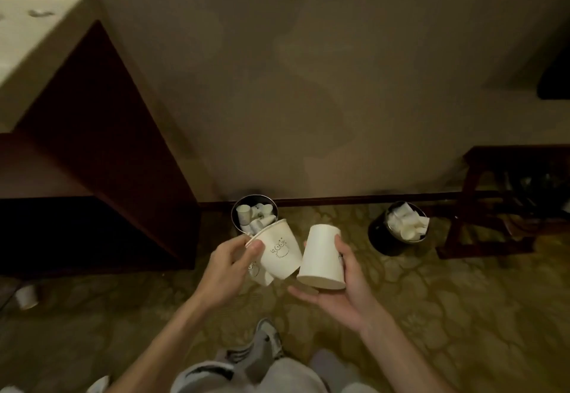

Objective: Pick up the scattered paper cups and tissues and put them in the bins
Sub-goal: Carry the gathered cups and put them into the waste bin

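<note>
Left hand: gripping the printed cup, thumb pinching at its rim; a second cup is sitting beneath it, seemingly in the same grasp.
Right hand: fingers curling round a plain cup, held bottom-up, just beside the printed one.
Cup bin: standing at 12 o'clock from the hands, by the wall, already holding many cups.
Second bin: sitting at 2 o'clock, holding crumpled white pieces, likely tissues.
Stray cup: lying on the carpet at 9 o'clock, well apart from both bins.
Progress: looking well along. Three cups in hand are awaiting the drop, and the stray one is waiting for pickup. A small white scrap at 10 o'clock is too blurred to name.
</note>
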The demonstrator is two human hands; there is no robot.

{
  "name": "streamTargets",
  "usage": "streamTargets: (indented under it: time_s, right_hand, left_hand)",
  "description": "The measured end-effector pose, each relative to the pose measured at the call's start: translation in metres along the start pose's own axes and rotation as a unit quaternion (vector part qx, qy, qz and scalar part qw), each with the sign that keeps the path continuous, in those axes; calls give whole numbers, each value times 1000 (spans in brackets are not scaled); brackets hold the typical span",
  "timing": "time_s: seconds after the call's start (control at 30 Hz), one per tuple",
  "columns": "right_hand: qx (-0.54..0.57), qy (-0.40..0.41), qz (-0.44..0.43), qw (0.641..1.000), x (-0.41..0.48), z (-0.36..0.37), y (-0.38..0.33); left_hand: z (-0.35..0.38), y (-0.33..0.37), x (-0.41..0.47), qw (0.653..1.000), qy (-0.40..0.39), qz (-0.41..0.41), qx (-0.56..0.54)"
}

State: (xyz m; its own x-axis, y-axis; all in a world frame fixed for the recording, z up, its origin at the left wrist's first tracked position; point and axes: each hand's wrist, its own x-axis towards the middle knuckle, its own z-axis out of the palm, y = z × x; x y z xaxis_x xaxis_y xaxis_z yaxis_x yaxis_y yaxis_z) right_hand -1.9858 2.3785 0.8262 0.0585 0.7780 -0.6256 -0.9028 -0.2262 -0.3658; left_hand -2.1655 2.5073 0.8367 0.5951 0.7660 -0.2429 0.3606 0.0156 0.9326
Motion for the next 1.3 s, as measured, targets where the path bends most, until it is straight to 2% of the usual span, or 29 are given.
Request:
streamTargets:
  time_s: [0.07, 0.17, 0.33, 0.5, 0.73, 0.9, 1.03, 1.17, 1.27, 1.3]
  right_hand:
    - [27, -17, 3, 999, 14, 2, -13]
    - [-8, -13, 15, 1000, 40, 5, -28]
    - [-43, 40, 49, 997, 100, 6, -58]
    - [-41, 51, 88, 994, 175, 13, -85]
    - [41, 106, 134, 984, 270, -5, -92]
    - [112, 173, 142, 968, 354, -50, -73]
    - [139, 251, 114, 951, 419, -77, -52]
    - [152, 248, 81, 953, 471, -106, -23]
    - [191, 293, 65, 934, 510, -143, -7]
    - [187, 266, 66, 943, 516, -149, -3]
  left_hand:
    - [1, -1, 27, 999, -40, -27, 6]
    - [4, -7, 67, 997, -54, -55, 4]
    - [9, -20, 127, 992, -18, -125, -7]
    - [13, -31, 170, 972, 71, -222, -25]
    - [13, -68, 242, 931, 115, -330, -107]
    - [19, -161, 301, 929, 108, -342, -90]
    - [25, -237, 351, 944, 94, -317, -10]
    - [25, -318, 405, 947, 91, -303, 61]
    - [22, -376, 444, 953, 82, -263, 124]
    - [20, -394, 455, 955, 73, -248, 148]
